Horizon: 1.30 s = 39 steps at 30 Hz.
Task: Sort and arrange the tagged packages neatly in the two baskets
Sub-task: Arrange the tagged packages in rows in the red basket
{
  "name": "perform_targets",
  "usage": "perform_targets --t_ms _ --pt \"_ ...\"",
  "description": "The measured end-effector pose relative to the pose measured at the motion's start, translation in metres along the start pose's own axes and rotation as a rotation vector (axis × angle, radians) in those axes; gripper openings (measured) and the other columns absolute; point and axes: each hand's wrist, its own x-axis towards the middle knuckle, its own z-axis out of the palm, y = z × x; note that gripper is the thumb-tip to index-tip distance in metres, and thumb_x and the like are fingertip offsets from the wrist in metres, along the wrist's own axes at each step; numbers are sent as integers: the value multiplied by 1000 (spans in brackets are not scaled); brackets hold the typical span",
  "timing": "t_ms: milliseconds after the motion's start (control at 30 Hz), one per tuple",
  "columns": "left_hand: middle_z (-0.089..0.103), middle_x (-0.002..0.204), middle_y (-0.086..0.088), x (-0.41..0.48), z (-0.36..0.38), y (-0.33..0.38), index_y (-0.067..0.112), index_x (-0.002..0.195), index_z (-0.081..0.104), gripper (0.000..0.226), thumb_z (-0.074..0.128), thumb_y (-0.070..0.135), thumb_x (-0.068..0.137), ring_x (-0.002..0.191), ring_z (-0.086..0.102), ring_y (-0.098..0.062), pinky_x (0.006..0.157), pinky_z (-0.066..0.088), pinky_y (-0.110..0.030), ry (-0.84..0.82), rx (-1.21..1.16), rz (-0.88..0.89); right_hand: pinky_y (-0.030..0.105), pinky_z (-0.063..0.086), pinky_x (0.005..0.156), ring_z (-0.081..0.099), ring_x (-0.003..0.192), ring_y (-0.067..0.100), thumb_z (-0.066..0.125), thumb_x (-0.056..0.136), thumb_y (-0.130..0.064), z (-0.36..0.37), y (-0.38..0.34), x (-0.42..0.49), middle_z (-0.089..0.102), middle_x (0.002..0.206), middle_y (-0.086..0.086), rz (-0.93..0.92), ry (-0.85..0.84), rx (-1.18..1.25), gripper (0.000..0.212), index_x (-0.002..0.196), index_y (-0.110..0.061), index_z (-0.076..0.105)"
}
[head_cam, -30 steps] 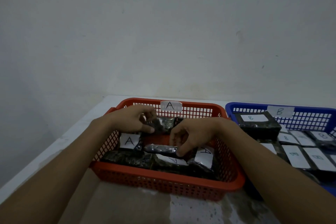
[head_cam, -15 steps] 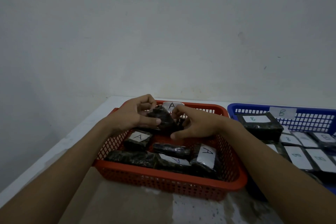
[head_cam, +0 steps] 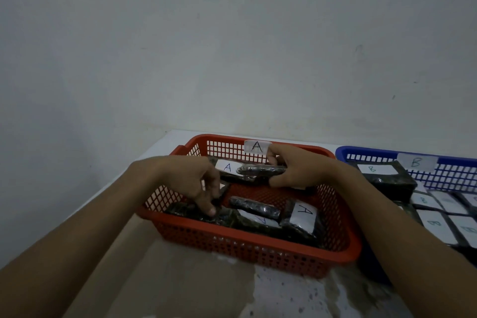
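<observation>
Tagged packages (head_cam: pixel 302 215) lie in the red basket (head_cam: pixel 258 248) | our right hand (head_cam: pixel 294 170) pinches one dark package (head_cam: pixel 258 170) at the far wall | left hand (head_cam: pixel 191 183) curls onto another, grip unclear | we judge them light, soft, slick: hold the ends.

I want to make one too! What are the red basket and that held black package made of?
The red basket looks like moulded plastic: smooth rim, grid of holes. The black package in the right hand seems wrapped in glossy plastic film, since it glints; contents hidden.
</observation>
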Motion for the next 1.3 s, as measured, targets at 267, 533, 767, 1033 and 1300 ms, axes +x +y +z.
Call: perform_targets --t_ms 267,533,767,1033,1300 --pt "62 101 18 2 8 -15 51 93 58 39 86 41 68 94 61 -7 85 56 -30 -45 161 -35 34 57 82 62 94 12 76 78 -33 1 1 -4 58 113 -8 31 -8 -82 53 123 -36 48" --pt "67 106 14 -45 -30 3 38 120 63 47 78 50 77 90 68 -7 79 60 -30 195 83 -18 25 52 70 63 86 11 71 83 -37 0 -2 -7 60 102 -7 10 -39 -54 32 109 -32 52" --pt "73 93 -3 -29 -25 7 26 101 73 35 44 44 102 82 69 -18 70 54 -25 280 -326 76 35 61 79 72 86 21 68 88 -26 0 -15 -5 71 93 -4 -114 134 394 12 95 -25 58" --pt "76 89 1 20 2 5 28 94 75 43 45 59 96 85 72 -18 80 57 -34 627 -425 74 21 49 62 60 64 3 80 82 -37 2 -15 -1 61 66 -13 -90 165 395 27 76 -30 54" --pt "70 97 7 30 14 -15 28 110 55 72 9 79 87 97 64 -9 84 49 -32 436 -404 -103 17 43 42 50 45 -1 73 80 -34 -8 0 7 57 69 -2 124 705 542 23 81 -17 57"
